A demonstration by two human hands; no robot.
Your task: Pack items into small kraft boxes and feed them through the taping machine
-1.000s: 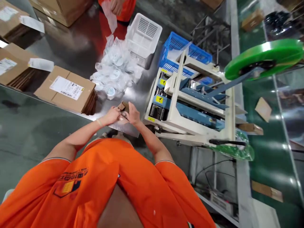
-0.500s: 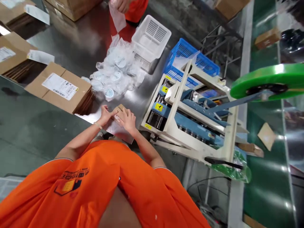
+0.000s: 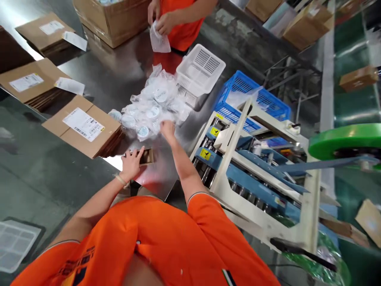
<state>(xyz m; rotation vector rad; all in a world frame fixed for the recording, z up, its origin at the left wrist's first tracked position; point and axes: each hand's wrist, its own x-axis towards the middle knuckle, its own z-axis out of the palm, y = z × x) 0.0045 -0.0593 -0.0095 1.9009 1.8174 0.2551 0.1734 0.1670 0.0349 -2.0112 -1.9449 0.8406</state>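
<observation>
My left hand (image 3: 131,163) grips the left side of a small open cardboard box (image 3: 148,156) at the near edge of the metal table. Brown inner walls of the box show; its bottom is hard to make out. My right hand (image 3: 167,129) reaches forward to the near right side of a heap of bubble-wrapped packages (image 3: 160,97), its fingers curled into the wrap. Round, pale lids show through the plastic. Which package the fingers hold is partly hidden by the hand itself.
Stacks of flattened labelled cartons (image 3: 81,125) lie on the left. Behind the heap are white baskets (image 3: 201,69) and a co-worker's hands (image 3: 166,22) holding a bubble-wrap pouch. At the right stand a blue crate (image 3: 256,93) and a taping machine (image 3: 253,171) beside a green conveyor.
My right hand has left the small box and moved forward to the bubble-wrapped heap. The box now stands open under my left hand. The view has shifted, showing more of the co-worker.
</observation>
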